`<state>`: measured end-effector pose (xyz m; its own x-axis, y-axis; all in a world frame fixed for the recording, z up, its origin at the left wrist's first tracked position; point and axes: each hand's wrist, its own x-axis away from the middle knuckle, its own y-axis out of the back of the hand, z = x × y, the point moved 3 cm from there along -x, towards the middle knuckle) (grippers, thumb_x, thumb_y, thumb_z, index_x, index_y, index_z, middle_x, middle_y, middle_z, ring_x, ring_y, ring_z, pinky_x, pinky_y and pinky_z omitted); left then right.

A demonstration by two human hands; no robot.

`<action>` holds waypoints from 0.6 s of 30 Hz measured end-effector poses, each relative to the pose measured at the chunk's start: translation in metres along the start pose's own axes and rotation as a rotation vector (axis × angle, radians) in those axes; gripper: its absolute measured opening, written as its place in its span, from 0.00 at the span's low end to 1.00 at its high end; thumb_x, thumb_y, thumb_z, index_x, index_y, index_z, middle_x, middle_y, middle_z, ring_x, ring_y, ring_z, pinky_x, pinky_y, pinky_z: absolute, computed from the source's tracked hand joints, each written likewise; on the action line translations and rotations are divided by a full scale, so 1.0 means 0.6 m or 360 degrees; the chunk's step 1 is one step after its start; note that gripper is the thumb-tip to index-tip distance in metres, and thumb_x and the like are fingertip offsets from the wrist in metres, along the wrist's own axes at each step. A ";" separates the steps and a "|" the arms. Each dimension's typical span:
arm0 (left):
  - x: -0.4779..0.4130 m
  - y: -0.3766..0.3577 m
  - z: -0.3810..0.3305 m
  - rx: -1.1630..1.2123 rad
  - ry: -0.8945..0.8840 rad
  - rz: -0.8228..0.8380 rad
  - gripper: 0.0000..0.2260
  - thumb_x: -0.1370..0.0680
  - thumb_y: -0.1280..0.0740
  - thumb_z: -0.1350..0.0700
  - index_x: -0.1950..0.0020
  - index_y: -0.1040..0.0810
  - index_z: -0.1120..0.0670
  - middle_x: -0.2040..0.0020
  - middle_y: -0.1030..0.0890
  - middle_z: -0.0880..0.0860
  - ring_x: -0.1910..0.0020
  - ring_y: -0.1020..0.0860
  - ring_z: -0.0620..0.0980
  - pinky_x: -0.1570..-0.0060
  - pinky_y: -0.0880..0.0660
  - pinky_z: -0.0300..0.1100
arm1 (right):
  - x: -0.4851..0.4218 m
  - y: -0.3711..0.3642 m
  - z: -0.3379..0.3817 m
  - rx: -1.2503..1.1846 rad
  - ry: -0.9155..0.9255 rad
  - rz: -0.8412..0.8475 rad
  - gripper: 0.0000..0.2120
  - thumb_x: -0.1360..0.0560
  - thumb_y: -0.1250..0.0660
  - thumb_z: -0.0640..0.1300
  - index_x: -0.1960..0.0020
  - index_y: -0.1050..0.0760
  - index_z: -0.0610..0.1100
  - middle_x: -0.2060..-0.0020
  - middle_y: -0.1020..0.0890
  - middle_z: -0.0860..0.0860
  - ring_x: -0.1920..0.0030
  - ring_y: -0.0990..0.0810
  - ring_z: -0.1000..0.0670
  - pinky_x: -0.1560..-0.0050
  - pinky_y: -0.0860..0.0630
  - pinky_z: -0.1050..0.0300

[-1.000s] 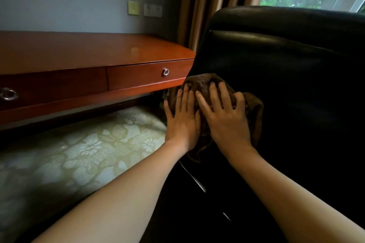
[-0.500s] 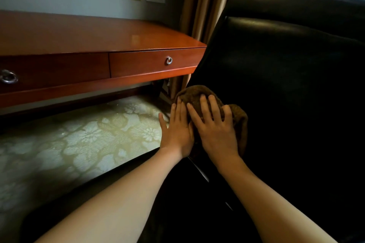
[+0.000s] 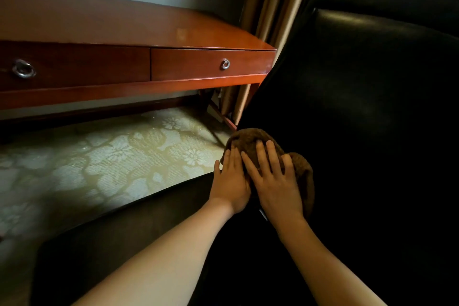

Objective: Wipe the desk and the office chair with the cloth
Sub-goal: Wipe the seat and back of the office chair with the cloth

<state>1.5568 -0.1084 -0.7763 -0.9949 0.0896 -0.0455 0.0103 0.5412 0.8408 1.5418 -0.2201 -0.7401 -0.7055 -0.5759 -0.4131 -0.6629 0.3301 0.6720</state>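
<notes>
My left hand [image 3: 229, 185] and right hand [image 3: 275, 181], fingers flat, press brown cloth [image 3: 249, 140] against black office chair [image 3: 360, 107] backrest; desk [image 3: 124, 30] left.

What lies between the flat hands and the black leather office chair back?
A crumpled brown terry cloth, pressed under the left hand and right hand against the black leather chair back; the head view shows it.

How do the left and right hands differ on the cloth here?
The left hand holds its fingers together at the left edge of the cloth; the right hand spreads its fingers across its middle. Both lie flat, pressing the cloth against the office chair.
</notes>
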 end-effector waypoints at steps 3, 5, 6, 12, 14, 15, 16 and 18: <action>0.006 -0.013 0.006 0.0047 0.0014 0.0044 0.30 0.15 0.50 0.50 0.18 0.62 0.56 0.18 0.61 0.55 0.19 0.63 0.54 0.21 0.59 0.54 | 0.011 -0.001 0.008 0.0002 0.0012 0.0025 0.37 0.23 0.39 0.51 0.19 0.50 0.47 0.21 0.44 0.37 0.21 0.48 0.35 0.28 0.47 0.37; 0.012 -0.021 0.012 0.0028 0.0000 0.0082 0.30 0.15 0.50 0.51 0.18 0.62 0.56 0.18 0.61 0.54 0.19 0.63 0.53 0.21 0.59 0.55 | 0.020 -0.002 0.014 -0.0002 0.0017 0.0039 0.36 0.23 0.39 0.51 0.19 0.47 0.47 0.21 0.43 0.37 0.22 0.46 0.36 0.28 0.46 0.37; 0.016 -0.023 0.015 -0.0009 -0.0017 0.0108 0.30 0.15 0.50 0.51 0.18 0.61 0.56 0.18 0.60 0.54 0.19 0.63 0.53 0.21 0.59 0.55 | 0.025 -0.004 0.017 0.0006 0.0027 0.0049 0.35 0.23 0.38 0.50 0.19 0.47 0.47 0.21 0.43 0.37 0.22 0.46 0.36 0.27 0.47 0.37; 0.036 -0.038 0.017 -0.0135 -0.0073 0.0239 0.30 0.15 0.49 0.50 0.18 0.61 0.56 0.17 0.60 0.53 0.20 0.63 0.53 0.21 0.61 0.55 | 0.067 -0.009 0.023 0.0096 0.0077 0.0271 0.39 0.21 0.39 0.51 0.19 0.58 0.44 0.21 0.56 0.36 0.22 0.58 0.35 0.27 0.67 0.36; 0.042 -0.045 0.018 -0.0163 -0.0085 0.0247 0.29 0.14 0.50 0.49 0.18 0.60 0.55 0.17 0.60 0.53 0.20 0.64 0.53 0.22 0.62 0.55 | 0.077 -0.007 0.023 0.0121 0.0081 0.0343 0.39 0.20 0.40 0.51 0.19 0.60 0.43 0.22 0.59 0.35 0.22 0.59 0.35 0.28 0.71 0.36; 0.046 -0.049 0.018 -0.0177 -0.0095 0.0249 0.29 0.14 0.50 0.49 0.18 0.59 0.55 0.17 0.59 0.53 0.20 0.63 0.53 0.22 0.62 0.55 | 0.083 -0.007 0.022 0.0135 0.0072 0.0363 0.39 0.20 0.40 0.51 0.19 0.60 0.43 0.22 0.59 0.35 0.22 0.58 0.35 0.29 0.72 0.35; 0.048 -0.052 0.016 -0.0185 -0.0105 0.0255 0.28 0.14 0.50 0.49 0.18 0.58 0.55 0.17 0.59 0.53 0.20 0.63 0.53 0.23 0.63 0.55 | 0.087 -0.005 0.021 0.0159 0.0078 0.0373 0.39 0.20 0.41 0.51 0.19 0.62 0.42 0.23 0.60 0.34 0.21 0.58 0.35 0.30 0.74 0.35; 0.054 -0.056 0.014 -0.0198 -0.0131 0.0266 0.28 0.14 0.50 0.48 0.18 0.56 0.54 0.17 0.58 0.52 0.19 0.63 0.54 0.23 0.63 0.56 | 0.100 -0.006 0.023 0.0180 0.0127 0.0391 0.39 0.18 0.43 0.50 0.20 0.66 0.41 0.24 0.63 0.32 0.21 0.58 0.34 0.31 0.76 0.35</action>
<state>1.5248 -0.1168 -0.8108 -0.9688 0.2402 0.0603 0.1568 0.4066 0.9001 1.4984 -0.2458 -0.7757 -0.8296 -0.5240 -0.1931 -0.5012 0.5461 0.6712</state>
